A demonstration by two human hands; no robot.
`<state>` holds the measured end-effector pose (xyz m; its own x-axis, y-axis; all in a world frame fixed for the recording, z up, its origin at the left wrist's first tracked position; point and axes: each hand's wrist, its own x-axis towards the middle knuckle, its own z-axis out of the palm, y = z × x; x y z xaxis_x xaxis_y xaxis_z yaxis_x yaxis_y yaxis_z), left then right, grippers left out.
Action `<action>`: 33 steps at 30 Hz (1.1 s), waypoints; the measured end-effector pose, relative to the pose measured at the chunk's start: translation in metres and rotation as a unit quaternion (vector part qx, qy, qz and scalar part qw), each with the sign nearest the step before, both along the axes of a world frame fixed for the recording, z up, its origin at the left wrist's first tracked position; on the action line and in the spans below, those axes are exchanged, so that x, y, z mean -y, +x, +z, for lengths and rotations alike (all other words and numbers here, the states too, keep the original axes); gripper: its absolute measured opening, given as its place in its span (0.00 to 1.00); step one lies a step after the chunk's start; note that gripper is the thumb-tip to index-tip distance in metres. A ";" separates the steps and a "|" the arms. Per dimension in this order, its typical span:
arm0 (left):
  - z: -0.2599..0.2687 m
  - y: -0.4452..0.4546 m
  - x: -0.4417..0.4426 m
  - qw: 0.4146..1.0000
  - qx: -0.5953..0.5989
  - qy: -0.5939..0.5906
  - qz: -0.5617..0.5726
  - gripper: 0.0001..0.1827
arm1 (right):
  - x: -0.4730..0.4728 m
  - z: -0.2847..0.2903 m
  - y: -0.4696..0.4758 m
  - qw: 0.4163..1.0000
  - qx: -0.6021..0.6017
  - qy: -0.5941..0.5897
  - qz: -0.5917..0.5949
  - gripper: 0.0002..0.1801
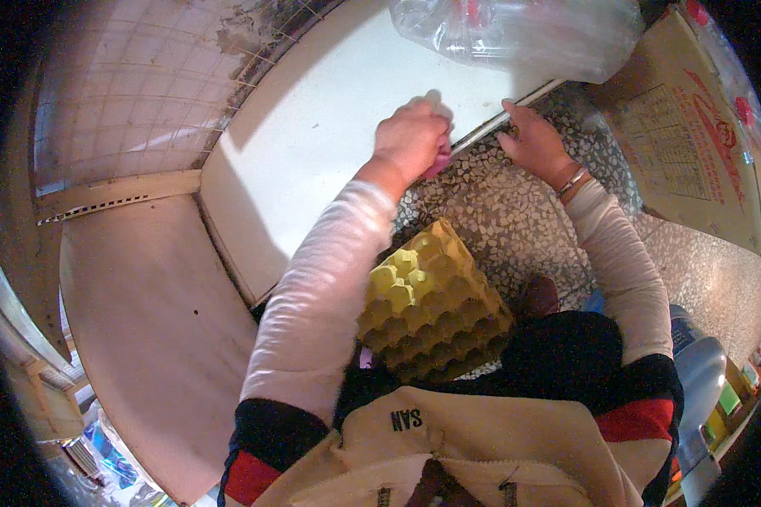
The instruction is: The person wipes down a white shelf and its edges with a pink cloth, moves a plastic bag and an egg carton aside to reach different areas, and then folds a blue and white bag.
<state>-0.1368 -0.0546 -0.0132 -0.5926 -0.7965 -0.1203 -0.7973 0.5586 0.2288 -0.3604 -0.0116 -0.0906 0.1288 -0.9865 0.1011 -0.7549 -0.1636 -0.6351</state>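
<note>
My left hand (412, 139) is closed around a pink cloth (439, 161), pressed to a white panel (317, 127) near its long edge. Most of the cloth is hidden under the hand. To its right, my right hand (536, 139) touches the panel's metal-trimmed edge (482, 133) with a fingertip. Its thumb is spread apart over the speckled floor, and nothing shows between the fingers. Below both hands, a cardboard egg tray (437, 304) lies near my legs, with light falling on its upper left cups.
Clear plastic packaging with bottles (520, 38) sits on the panel's far end. A printed cardboard box (685, 139) stands at the right, above the terrazzo floor (494, 209). A pale board (158, 329) lies at the left, beside a tiled wall (133, 82). A translucent plastic container (701, 374) is at lower right.
</note>
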 end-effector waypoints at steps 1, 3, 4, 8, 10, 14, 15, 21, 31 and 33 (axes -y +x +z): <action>0.002 -0.003 0.003 1.000 -0.005 0.019 0.015 0.08 | 0.002 -0.001 0.002 1.000 0.003 0.001 0.004 0.29; 0.000 0.000 0.001 0.999 -0.031 0.035 0.023 0.08 | 0.001 -0.006 -0.002 1.000 0.006 0.008 0.007 0.30; -0.003 0.016 -0.008 0.998 -0.049 0.031 0.018 0.08 | -0.001 -0.009 -0.003 1.000 0.000 -0.003 0.010 0.30; -0.005 0.098 -0.041 0.998 -0.002 0.032 0.048 0.10 | -0.004 -0.013 -0.004 1.000 -0.010 -0.011 0.009 0.31; -0.005 0.117 -0.047 0.998 0.029 0.003 0.062 0.10 | -0.004 -0.008 -0.002 1.000 -0.019 0.000 0.006 0.32; -0.007 0.077 -0.019 0.990 0.077 -0.051 0.108 0.09 | -0.009 0.003 -0.001 0.999 -0.051 0.007 -0.002 0.32; -0.006 0.067 -0.001 0.988 0.102 -0.035 0.113 0.09 | -0.009 0.004 0.001 0.998 -0.058 0.005 -0.002 0.32; -0.009 0.087 -0.004 0.997 0.047 0.018 0.066 0.08 | -0.005 0.001 -0.002 0.999 -0.046 -0.014 0.025 0.32; -0.018 0.055 0.036 0.992 0.081 -0.053 0.076 0.10 | -0.007 0.008 0.001 0.998 -0.063 -0.017 0.018 0.33; -0.019 0.055 0.034 0.990 0.094 -0.017 0.104 0.09 | -0.007 0.002 -0.001 0.997 -0.063 -0.043 0.025 0.33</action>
